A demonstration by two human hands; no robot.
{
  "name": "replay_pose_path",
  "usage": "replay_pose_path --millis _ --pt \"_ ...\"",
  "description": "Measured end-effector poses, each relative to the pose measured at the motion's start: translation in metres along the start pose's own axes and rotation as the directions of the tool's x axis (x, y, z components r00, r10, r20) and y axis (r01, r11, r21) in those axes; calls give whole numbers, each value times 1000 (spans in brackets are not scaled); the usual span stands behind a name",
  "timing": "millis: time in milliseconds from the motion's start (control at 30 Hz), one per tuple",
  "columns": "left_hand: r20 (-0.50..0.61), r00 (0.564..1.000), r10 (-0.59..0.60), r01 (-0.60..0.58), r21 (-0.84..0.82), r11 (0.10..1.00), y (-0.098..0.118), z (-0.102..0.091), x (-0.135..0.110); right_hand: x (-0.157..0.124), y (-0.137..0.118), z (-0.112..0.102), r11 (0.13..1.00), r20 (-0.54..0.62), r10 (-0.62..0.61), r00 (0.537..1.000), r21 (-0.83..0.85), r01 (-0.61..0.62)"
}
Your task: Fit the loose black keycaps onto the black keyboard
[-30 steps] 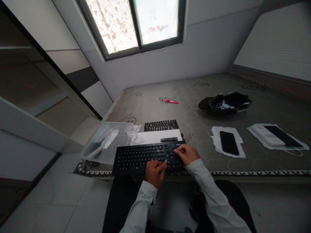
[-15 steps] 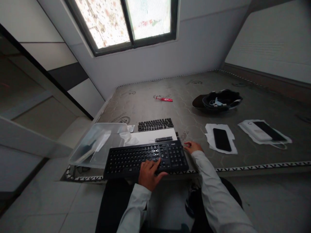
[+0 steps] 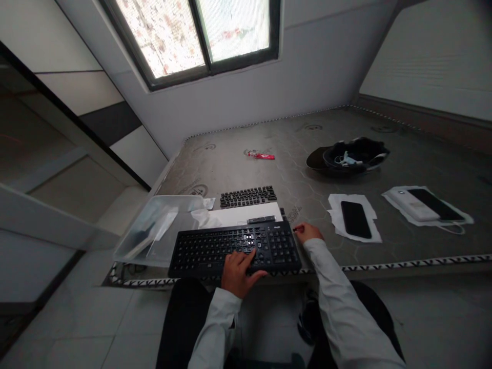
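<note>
A black keyboard (image 3: pixel 215 248) lies at the near edge of a grey patterned surface (image 3: pixel 292 169). My left hand (image 3: pixel 239 267) rests on the keyboard's front edge, thumb out to the right and fingers curled over the keys. My right hand (image 3: pixel 308 232) lies on the surface just right of the keyboard, its fingers pinched on a small dark thing with a red tip that I cannot name. Behind the keyboard lie a white sheet (image 3: pixel 248 213) and a loose black key mat (image 3: pixel 248 196).
A clear plastic tray (image 3: pixel 157 230) overhangs the surface's left corner. A black phone (image 3: pixel 355 219) lies on white paper to the right, a white device and another phone (image 3: pixel 422 205) further right. A black cap (image 3: pixel 348 156) and a red wrapper (image 3: pixel 261 155) sit farther back.
My right hand has left the keyboard's right keys and now sits on the surface beside it, pinching a small item. My left hand stays on the keyboard. The view shifted slightly.
</note>
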State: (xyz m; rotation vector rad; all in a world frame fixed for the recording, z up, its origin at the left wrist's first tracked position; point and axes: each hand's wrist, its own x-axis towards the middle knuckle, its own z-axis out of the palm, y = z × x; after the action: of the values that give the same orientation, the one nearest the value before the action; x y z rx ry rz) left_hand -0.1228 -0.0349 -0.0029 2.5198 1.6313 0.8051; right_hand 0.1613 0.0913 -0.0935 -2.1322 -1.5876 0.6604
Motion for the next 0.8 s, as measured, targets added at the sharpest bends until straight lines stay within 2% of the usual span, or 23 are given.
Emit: replay_pose_path --millis 67,167,300,500,667,800 --pt "-6 1000 -3 3 -2 1000 0 1 -1 -4 -1 -10 996 -62 -11 998 86 17" --pt "-16 1000 -13 13 -1 1000 1 2 -1 -16 -8 -29 959 -111 -78 991 264 105" --pt "-19 999 -26 25 -13 1000 3 3 -1 -35 -24 -48 881 -88 -185 979 426 205" --pt "-19 999 -36 36 -14 999 4 3 -2 -50 -42 -58 741 -34 -200 979 649 174" --pt "-14 999 -45 45 -5 999 7 2 -3 -66 -65 -63 679 70 -332 941 710 187" --pt "-15 999 -37 37 3 999 7 2 -3 -89 -87 -59 743 114 -430 896 608 280"
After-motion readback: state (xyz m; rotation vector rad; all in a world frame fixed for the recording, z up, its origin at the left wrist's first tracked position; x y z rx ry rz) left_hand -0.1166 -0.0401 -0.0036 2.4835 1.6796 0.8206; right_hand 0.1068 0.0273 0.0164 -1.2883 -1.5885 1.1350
